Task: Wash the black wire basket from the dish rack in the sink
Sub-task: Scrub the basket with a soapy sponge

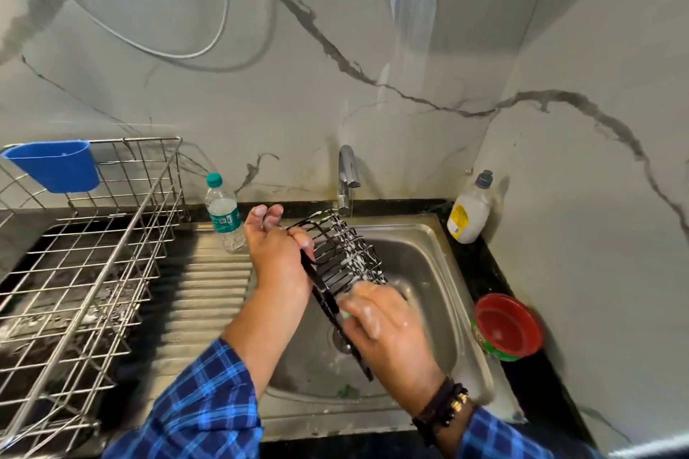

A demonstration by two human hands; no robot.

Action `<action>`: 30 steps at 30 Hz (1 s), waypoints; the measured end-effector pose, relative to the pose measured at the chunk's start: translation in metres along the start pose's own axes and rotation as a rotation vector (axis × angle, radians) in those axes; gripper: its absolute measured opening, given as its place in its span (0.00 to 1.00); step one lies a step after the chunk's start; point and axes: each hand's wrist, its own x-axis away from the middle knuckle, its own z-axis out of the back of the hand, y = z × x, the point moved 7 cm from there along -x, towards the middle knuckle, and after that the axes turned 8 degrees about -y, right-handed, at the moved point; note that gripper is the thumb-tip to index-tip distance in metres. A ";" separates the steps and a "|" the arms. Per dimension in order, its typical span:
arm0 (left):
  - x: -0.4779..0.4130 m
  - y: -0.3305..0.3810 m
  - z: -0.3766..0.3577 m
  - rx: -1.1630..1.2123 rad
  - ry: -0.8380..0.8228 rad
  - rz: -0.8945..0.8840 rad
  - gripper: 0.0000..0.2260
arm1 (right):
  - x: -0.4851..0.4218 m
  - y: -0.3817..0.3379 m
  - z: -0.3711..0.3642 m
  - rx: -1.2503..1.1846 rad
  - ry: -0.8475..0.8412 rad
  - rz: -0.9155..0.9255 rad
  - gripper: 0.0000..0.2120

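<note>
Scrubbing | left hand (pixel 277 253) grips black wire basket (pixel 337 274) tilted over sink (pixel 428 265), so suds (pixel 352 253) drain | right hand (pixel 380 320) rubs lower rim; blurred, we cannot tell its grasp

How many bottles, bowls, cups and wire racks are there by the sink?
Bottles: 2, water bottle and soap bottle
Bowls: 1, red bowl
Cups: 1, blue cup
Wire racks: 2, black basket and dish rack
Total: 6

Nothing legible on water bottle (pixel 223 212) or soap bottle (pixel 469 214)
</note>
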 end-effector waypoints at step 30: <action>-0.036 -0.012 0.021 0.286 -0.346 0.339 0.18 | 0.126 0.119 -0.109 -1.419 -0.125 -1.796 0.08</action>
